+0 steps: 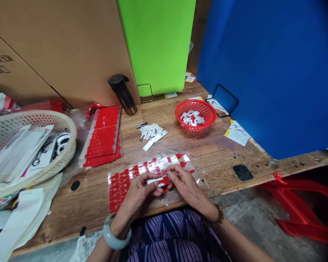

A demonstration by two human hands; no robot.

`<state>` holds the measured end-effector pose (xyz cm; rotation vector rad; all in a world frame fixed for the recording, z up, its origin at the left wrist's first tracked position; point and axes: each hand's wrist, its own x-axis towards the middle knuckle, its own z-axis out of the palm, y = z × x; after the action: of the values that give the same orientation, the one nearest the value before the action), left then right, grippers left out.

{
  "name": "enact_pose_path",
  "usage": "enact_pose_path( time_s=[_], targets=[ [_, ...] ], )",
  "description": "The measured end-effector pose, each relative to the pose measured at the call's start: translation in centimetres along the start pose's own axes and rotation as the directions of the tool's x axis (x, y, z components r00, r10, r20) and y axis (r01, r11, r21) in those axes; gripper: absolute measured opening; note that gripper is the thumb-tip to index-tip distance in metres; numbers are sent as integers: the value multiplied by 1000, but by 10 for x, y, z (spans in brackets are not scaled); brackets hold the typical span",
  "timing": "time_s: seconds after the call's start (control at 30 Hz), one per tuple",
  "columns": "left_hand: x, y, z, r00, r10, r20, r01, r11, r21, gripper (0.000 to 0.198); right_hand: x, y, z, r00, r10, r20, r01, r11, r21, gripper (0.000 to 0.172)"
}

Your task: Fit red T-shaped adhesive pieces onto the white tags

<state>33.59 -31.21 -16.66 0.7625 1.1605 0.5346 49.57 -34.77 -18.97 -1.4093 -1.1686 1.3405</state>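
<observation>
Over the clear plastic sheet of red stickers (115, 192): left hand (142, 189) pinched a flat white card (156, 180), apparently steadying it.
Right hand (182, 182): at its red end (165, 180); I couldn't tell its grip.

The sticker sheet (150, 165) looks like smooth, glossy plastic.

Black tumbler (125, 96) near cardboard (62, 47), bright green panel (157, 47), blue panel (265, 76), red plastic stool (306, 229)

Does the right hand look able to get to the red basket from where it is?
Probably yes: the red basket sits beyond the right hand, and nothing tall stands between them, though that hand is busy at a small white piece.
</observation>
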Motion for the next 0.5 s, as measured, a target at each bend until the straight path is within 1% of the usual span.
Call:
enact_pose_path(
  time_s=[0.07,0.17,0.27,0.33,0.4,0.43,0.47,0.5],
  targets=[
    [-1,1,2,1000,13,1,-13,1000,25,31,1,-1,-1,997,40,66,-40,999,-5,22],
    [-2,1,5,999,35,20,-36,998,53,29,3,0,-2,982,119,146,-126,991,39,25],
    [-1,3,8,997,44,65,-49,996,70,29,8,0,-5,962,173,210,-198,975,103,32],
    [5,6,7,995,64,75,-71,994,89,31,13,0,-11,953,198,229,-234,962,143,36],
    [15,12,2,989,140,45,-145,980,136,33,22,-4,-21,960,205,189,-245,945,219,37],
    [21,16,-1,978,209,12,-207,960,188,35,27,-7,-28,969,196,148,-231,932,279,36],
    [29,20,-6,956,293,-18,-279,925,259,35,33,-13,-37,979,182,89,-202,914,353,33],
    [37,25,-10,920,387,-59,-342,867,362,34,40,-19,-47,987,161,27,-157,889,429,30]
  ],
)
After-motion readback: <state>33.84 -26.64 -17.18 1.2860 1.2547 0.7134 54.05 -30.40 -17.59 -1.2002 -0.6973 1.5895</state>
